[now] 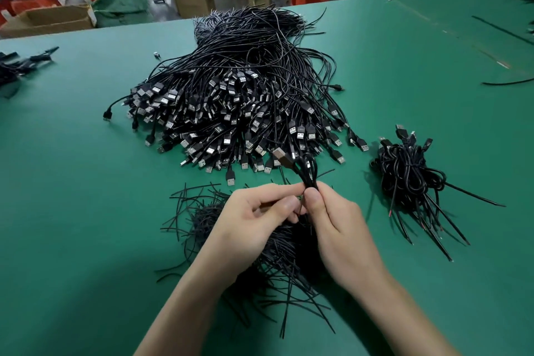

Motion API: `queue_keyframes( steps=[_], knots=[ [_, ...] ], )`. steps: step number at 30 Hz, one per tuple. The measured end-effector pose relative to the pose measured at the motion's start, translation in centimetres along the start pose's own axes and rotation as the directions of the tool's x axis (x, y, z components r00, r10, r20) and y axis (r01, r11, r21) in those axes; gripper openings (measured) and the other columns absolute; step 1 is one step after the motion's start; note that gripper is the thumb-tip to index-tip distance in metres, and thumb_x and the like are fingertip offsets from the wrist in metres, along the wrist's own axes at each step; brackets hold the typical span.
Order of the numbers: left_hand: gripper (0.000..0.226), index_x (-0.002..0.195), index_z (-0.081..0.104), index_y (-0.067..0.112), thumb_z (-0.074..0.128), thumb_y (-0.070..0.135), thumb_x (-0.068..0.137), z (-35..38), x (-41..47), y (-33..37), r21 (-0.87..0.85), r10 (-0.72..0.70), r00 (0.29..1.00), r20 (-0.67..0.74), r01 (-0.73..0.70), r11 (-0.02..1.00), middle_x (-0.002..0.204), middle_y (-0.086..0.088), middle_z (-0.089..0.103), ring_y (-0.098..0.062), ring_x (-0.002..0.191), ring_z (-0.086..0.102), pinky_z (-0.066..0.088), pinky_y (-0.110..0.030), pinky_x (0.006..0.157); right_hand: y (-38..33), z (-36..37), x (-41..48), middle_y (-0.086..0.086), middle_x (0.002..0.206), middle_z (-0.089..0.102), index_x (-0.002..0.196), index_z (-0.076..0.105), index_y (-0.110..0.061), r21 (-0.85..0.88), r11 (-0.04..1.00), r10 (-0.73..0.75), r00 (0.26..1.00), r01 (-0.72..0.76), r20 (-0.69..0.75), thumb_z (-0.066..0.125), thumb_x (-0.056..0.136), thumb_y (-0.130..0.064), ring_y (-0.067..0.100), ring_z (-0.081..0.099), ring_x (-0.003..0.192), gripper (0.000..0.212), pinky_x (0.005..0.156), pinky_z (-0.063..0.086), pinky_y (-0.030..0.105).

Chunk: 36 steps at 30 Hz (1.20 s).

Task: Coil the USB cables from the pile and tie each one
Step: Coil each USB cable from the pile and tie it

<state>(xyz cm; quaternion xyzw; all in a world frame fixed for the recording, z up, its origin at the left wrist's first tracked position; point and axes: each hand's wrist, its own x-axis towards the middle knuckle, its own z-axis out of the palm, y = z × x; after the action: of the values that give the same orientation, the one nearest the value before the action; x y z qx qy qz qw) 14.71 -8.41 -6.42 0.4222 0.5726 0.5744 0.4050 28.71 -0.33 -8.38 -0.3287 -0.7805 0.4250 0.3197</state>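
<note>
The green surface (86,182) fills most of the picture. A big pile of black USB cables (245,101) lies in the middle. A heap of thin black ties (202,211) lies at the bottom middle. A small bunch of coiled cables (410,176) lies on the right. More black cables (20,66) lie at the left edge, and a loose black wire (505,82) at the upper right.

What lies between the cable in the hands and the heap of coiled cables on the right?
Nothing visible does. The left hand and right hand pinch the cable; only bare green table separates it from the heap of coiled cables.
</note>
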Motion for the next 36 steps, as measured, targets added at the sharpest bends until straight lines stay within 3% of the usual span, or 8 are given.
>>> queue_keyframes(
  steps=[3, 8, 10, 16, 20, 25, 29, 36],
  knots=[
    [0.023, 0.111, 0.081, 0.019, 0.073, 0.017, 0.09, -0.3, 0.6, 0.2, 0.047, 0.041, 0.999, 0.002, -0.041, 0.998, 0.104, 0.0, 0.079, -0.016, 0.102, 0.073, 0.054, -0.024, 0.091, -0.2, 0.0, 0.1, -0.018, 0.065, 0.052, 0.075, 0.048, -0.022, 0.093, 0.996, 0.009, 1.0, -0.009, 0.008, 0.038, 0.105, -0.04, 0.003, 0.045, 0.06, 0.036, 0.057, 0.034, 0.02],
    [0.02, 0.086, 0.084, 0.036, 0.093, 0.038, 0.069, -1.1, 2.1, 1.0, 0.096, 0.094, 0.996, -0.005, -0.093, 0.991, 0.098, 0.01, 0.071, -0.01, 0.095, 0.067, 0.053, -0.032, 0.085, -1.2, -0.3, 0.0, -0.014, 0.063, 0.042, 0.077, 0.046, -0.019, 0.282, 0.956, 0.055, 0.995, -0.077, 0.087, 0.038, 0.102, -0.05, 0.006, 0.037, 0.06, 0.04, 0.055, 0.033, 0.027],
    [0.016, 0.084, 0.082, 0.038, 0.087, 0.037, 0.069, -1.2, 2.5, 1.2, 0.086, 0.154, 0.988, 0.021, -0.155, 0.984, 0.094, 0.015, 0.071, -0.005, 0.094, 0.066, 0.052, -0.025, 0.085, -2.0, -0.7, 0.1, -0.014, 0.064, 0.041, 0.075, 0.046, -0.02, 0.336, 0.939, 0.036, 0.991, -0.079, 0.131, 0.039, 0.1, -0.055, 0.007, 0.037, 0.06, 0.044, 0.054, 0.033, 0.028],
    [0.022, 0.087, 0.079, 0.008, 0.081, 0.027, 0.076, -1.1, 2.7, 1.7, -0.134, 0.212, 0.971, 0.108, -0.197, 0.971, 0.091, 0.008, 0.068, -0.01, 0.092, 0.063, 0.051, -0.024, 0.084, -4.2, -2.7, 1.3, -0.006, 0.061, 0.036, 0.069, 0.051, -0.025, 0.566, 0.789, 0.01, 0.925, -0.24, 0.379, 0.042, 0.101, -0.043, 0.01, 0.031, 0.049, 0.037, 0.045, 0.027, 0.016],
    [0.013, 0.086, 0.083, 0.025, 0.085, 0.03, 0.074, -1.2, 2.4, 2.1, -0.202, 0.2, 0.971, 0.128, -0.172, 0.964, 0.089, 0.006, 0.069, -0.009, 0.089, 0.065, 0.052, -0.024, 0.085, -4.6, -3.0, 1.3, -0.006, 0.061, 0.026, 0.071, 0.05, -0.025, 0.612, 0.69, -0.017, 0.836, -0.388, 0.549, 0.043, 0.102, -0.047, 0.01, 0.022, 0.043, 0.038, 0.043, 0.017, 0.019],
    [0.015, 0.087, 0.081, 0.026, 0.087, 0.036, 0.077, -0.9, 2.2, 2.1, -0.282, 0.191, 0.971, 0.14, -0.146, 0.948, 0.086, 0.009, 0.072, -0.003, 0.083, 0.066, 0.053, -0.018, 0.081, -4.5, -3.1, 1.2, -0.006, 0.059, 0.027, 0.07, 0.045, -0.023, 0.549, 0.645, 0.024, 0.732, -0.532, 0.681, 0.04, 0.103, -0.051, 0.007, 0.022, 0.036, 0.043, 0.041, 0.015, 0.021],
    [0.01, 0.09, 0.082, 0.027, 0.076, 0.032, 0.083, -0.3, 2.0, 2.1, -0.281, 0.161, 0.978, 0.129, -0.119, 0.952, 0.086, 0.009, 0.072, -0.003, 0.084, 0.066, 0.052, -0.018, 0.081, -4.4, -3.4, 1.4, -0.01, 0.058, 0.026, 0.071, 0.041, -0.024, 0.581, 0.479, -0.04, 0.645, -0.658, 0.763, 0.046, 0.101, -0.051, 0.003, 0.021, 0.039, 0.041, 0.045, 0.009, 0.025],
    [0.028, 0.086, 0.079, 0.027, 0.081, 0.054, 0.08, 0.5, 1.4, 2.5, -0.354, 0.102, 0.983, 0.153, -0.041, 0.934, 0.067, 0.005, 0.07, 0.001, 0.064, 0.066, 0.055, -0.016, 0.07, -4.2, -3.5, 0.9, -0.007, 0.065, 0.024, 0.082, 0.047, -0.02, 0.639, 0.283, -0.145, 0.627, -0.715, 0.765, 0.051, 0.103, -0.037, 0.007, 0.02, 0.047, 0.028, 0.049, 0.01, 0.028]
  ],
)
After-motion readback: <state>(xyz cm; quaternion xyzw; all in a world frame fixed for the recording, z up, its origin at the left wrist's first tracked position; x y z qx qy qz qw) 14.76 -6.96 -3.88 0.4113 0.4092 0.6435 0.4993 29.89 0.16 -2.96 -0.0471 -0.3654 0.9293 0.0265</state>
